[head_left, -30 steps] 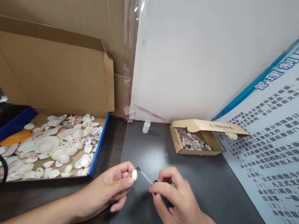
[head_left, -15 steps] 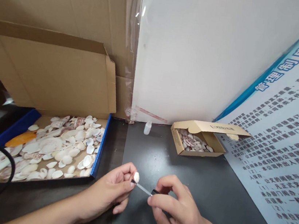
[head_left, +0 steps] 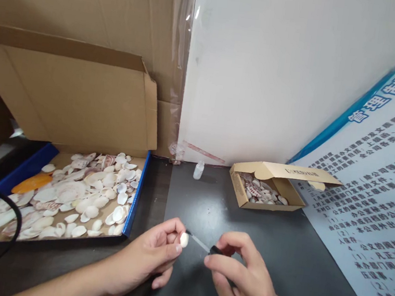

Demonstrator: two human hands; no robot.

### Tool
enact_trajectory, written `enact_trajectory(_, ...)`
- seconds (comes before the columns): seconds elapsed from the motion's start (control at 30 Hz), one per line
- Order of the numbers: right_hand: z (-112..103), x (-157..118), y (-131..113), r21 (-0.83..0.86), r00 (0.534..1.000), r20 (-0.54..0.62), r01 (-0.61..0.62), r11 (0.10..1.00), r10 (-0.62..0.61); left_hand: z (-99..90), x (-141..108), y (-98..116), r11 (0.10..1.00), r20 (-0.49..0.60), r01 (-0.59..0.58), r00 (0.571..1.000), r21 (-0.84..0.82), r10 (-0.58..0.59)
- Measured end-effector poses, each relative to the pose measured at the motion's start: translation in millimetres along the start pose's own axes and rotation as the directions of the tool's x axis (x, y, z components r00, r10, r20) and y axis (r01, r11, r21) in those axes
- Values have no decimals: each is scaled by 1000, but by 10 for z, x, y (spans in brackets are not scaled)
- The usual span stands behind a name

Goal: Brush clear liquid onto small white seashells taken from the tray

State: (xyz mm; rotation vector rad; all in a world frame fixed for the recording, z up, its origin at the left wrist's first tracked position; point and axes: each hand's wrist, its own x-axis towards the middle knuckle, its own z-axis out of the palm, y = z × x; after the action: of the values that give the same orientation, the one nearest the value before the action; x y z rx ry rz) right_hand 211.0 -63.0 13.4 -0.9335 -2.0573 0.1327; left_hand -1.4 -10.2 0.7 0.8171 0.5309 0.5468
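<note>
A small white seashell (head_left: 184, 239) is pinched between the thumb and fingers of my left hand (head_left: 160, 247). My right hand (head_left: 242, 275) is closed on the black cap of a small applicator brush (head_left: 200, 243). Its pale stem slants up to the left, and the dark tip sits at the upper edge of the shell; whether it touches cannot be made out. Farther back on the dark table stands a small clear bottle (head_left: 198, 170) with whitish contents.
On the left, a blue-edged cardboard box (head_left: 136, 193) with its lid raised holds many loose shells (head_left: 67, 194). A smaller carton (head_left: 270, 207) of shells stands back right, beside a printed poster (head_left: 366, 189). A black cable (head_left: 19, 221) curves across the left front.
The brush tip has shifted from the shell's lower side to its upper edge. Both hands appear slightly farther right, along with the whole scene, as the view has turned a little.
</note>
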Motion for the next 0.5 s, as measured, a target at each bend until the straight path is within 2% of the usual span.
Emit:
enact_trajectory(0.23,-5,10,-11,-14,1000,-8,-11,1000,11,25,-7,40,1000,-14,23,1000,1,-23)
enact_trajectory(0.37,-2,12,-4,8,999,20,28,1000,-28,44,-20,64,999,-18,36,999,-14,-36)
enact_trajectory(0.5,-3,18,-16,-22,1000,-12,-6,1000,6,52,-24,80,998,-29,54,998,-28,-55)
